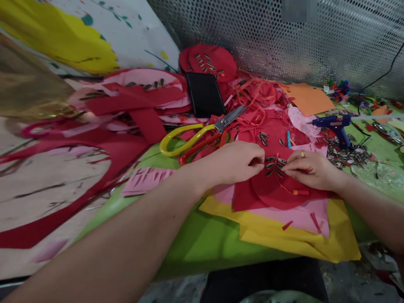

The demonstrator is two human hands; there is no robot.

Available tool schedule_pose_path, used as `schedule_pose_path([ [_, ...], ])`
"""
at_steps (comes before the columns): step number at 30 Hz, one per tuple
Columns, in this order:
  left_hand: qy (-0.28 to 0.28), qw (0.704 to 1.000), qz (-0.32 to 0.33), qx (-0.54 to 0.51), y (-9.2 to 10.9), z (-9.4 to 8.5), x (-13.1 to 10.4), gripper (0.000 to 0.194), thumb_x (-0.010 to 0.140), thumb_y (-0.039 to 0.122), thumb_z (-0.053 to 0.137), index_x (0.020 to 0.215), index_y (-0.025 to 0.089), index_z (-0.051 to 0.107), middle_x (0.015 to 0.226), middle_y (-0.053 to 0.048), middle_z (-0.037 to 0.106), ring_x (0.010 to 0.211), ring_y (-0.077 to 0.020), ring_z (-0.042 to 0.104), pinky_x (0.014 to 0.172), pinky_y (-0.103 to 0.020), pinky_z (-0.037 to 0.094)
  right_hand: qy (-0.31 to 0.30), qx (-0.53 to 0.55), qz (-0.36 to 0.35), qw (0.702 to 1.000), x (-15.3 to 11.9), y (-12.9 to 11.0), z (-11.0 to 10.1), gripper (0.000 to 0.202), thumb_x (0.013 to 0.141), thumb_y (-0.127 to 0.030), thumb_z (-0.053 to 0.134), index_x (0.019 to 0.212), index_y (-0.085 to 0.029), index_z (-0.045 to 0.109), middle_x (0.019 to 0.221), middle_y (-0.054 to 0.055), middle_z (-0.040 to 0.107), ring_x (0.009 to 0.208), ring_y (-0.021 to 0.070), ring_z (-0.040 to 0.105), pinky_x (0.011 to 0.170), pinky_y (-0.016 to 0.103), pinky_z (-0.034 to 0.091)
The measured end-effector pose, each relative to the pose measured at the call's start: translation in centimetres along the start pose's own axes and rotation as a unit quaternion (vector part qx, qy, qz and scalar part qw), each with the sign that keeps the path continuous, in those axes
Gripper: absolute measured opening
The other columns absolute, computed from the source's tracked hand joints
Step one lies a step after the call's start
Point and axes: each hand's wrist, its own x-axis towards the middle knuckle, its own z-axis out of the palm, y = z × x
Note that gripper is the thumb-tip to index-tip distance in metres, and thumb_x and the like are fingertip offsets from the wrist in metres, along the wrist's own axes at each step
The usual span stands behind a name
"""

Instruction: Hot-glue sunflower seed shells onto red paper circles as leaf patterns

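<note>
- I have the red disc (pixel 277 200) between my hands, on layered red, pink and yellow sheets (pixel 342 235) over the green tabletop (pixel 195 248); dark striped seeds (pixel 270 173) sit in leaf-like pairs along a thin stem.
- My right hand (pixel 311 170) has its fingertips drawn together at the seeds' right side; I can't tell whether that grip holds one.
- My left hand (pixel 241 162) curls at the disc's left edge; whether its grip has anything is unclear to me.
- I judge light fingertip contact best here, steadying the disc while keeping each seed's angle and the stem's line; a dragging knuckle could skew the pairs.
- The glue gun (pixel 333 122) shows a red light, so I'd treat its nozzle as hot.
- Loose seeds (pixel 341 158) lie around it, straight on the tabletop, in no container I can see.
- A round rim (pixel 277 296) shows at the bottom edge, too cut off for me to read its contents.
- Farther left are scissors (pixel 221 124) and a black phone (pixel 205 94).
</note>
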Motion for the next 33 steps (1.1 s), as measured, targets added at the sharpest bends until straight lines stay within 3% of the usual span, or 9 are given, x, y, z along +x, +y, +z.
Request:
schedule_pose_path([
  [3, 0.053, 0.998, -0.037, -0.005, -0.3, 0.0, 0.1, 0.012, 0.077, 0.021, 0.051, 0.071, 0.017, 0.06, 0.069, 0.0, 0.063, 0.062, -0.0122, 0.054, 0.059, -0.023, 0.036, 0.057, 0.0, 0.051, 0.997, 0.0, 0.7, -0.4, 0.015, 0.082, -0.017, 0.053, 0.079, -0.018, 0.067, 0.072, 0.003, 0.067, 0.067, 0.0113, 0.062, 0.062, 0.023, 0.048],
  [5, 0.09, 0.994, -0.067, 0.0, -0.5, 0.0, 0.3, 0.015, 0.079, 0.025, 0.051, 0.07, 0.016, 0.06, 0.067, 0.0, 0.063, 0.061, -0.012, 0.053, 0.057, -0.023, 0.034, 0.063, -0.02, 0.062, 0.996, 0.0, 1.2, -0.6, 0.015, 0.081, -0.017, 0.053, 0.076, -0.018, 0.067, 0.071, 0.003, 0.067, 0.065, 0.0115, 0.061, 0.059, 0.023, 0.046],
  [11, 0.157, 0.978, -0.124, 0.048, -1.5, -0.1, 0.9, 0.025, 0.083, 0.034, 0.05, 0.069, 0.016, 0.06, 0.068, -0.002, 0.064, 0.061, -0.0128, 0.052, 0.057, -0.024, 0.034, 0.031, -0.06, 0.071, 0.995, -0.1, 2.1, -0.8, 0.018, 0.081, -0.021, 0.049, 0.076, -0.019, 0.067, 0.076, 0.004, 0.067, 0.068, 0.0127, 0.06, 0.058, 0.023, 0.044],
  [15, 0.17, 0.974, -0.136, 0.063, -2.3, 0.3, 1.3, 0.018, 0.082, 0.025, 0.047, 0.082, 0.017, 0.064, 0.085, -0.004, 0.068, 0.077, -0.0164, 0.059, 0.068, -0.026, 0.04, -0.001, -0.074, 0.08, 0.994, -0.1, 2.4, -0.6, 0.02, 0.083, -0.021, 0.048, 0.079, -0.018, 0.067, 0.077, 0.005, 0.067, 0.07, 0.0135, 0.06, 0.063, 0.025, 0.044],
  [20, 0.163, 0.968, -0.149, 0.117, -2.5, 0.9, 1.7, 0.023, 0.084, 0.02, 0.042, 0.089, 0.017, 0.065, 0.098, -0.006, 0.067, 0.093, -0.0185, 0.06, 0.08, -0.028, 0.044, -0.03, -0.09, 0.079, 0.992, -0.1, 2.9, -0.2, 0.021, 0.084, -0.021, 0.047, 0.084, -0.016, 0.068, 0.082, 0.007, 0.069, 0.076, 0.016, 0.062, 0.07, 0.027, 0.045],
  [24, 0.15, 0.967, -0.151, 0.142, -1.6, 0.1, 1.9, 0.026, 0.084, 0.019, 0.041, 0.095, 0.018, 0.065, 0.106, -0.007, 0.064, 0.098, -0.0193, 0.059, 0.084, -0.029, 0.044, -0.056, -0.105, 0.095, 0.988, 0.1, 2.9, 0.0, 0.021, 0.084, -0.021, 0.049, 0.089, -0.017, 0.069, 0.086, 0.007, 0.07, 0.082, 0.0164, 0.063, 0.075, 0.028, 0.046],
  [29, 0.081, 0.96, -0.148, 0.224, -0.3, -1.1, 2.8, 0.03, 0.086, 0.023, 0.04, 0.098, 0.019, 0.067, 0.112, -0.007, 0.059, 0.097, -0.0205, 0.06, 0.076, -0.028, 0.047, -0.094, -0.139, 0.116, 0.979, 0.3, 2.6, -0.1, 0.023, 0.085, -0.023, 0.049, 0.093, -0.018, 0.069, 0.09, 0.007, 0.069, 0.084, 0.0171, 0.063, 0.073, 0.028, 0.045],
  [33, 0.059, 0.959, -0.138, 0.242, -0.6, -0.4, 4.2, 0.031, 0.085, 0.021, 0.04, 0.1, 0.019, 0.068, 0.113, -0.008, 0.06, 0.098, -0.0222, 0.06, 0.076, -0.03, 0.047, -0.121, -0.154, 0.124, 0.973, 0.4, 2.2, -0.3, 0.024, 0.087, -0.025, 0.048, 0.097, -0.019, 0.069, 0.096, 0.007, 0.069, 0.089, 0.0176, 0.062, 0.077, 0.028, 0.045],
])
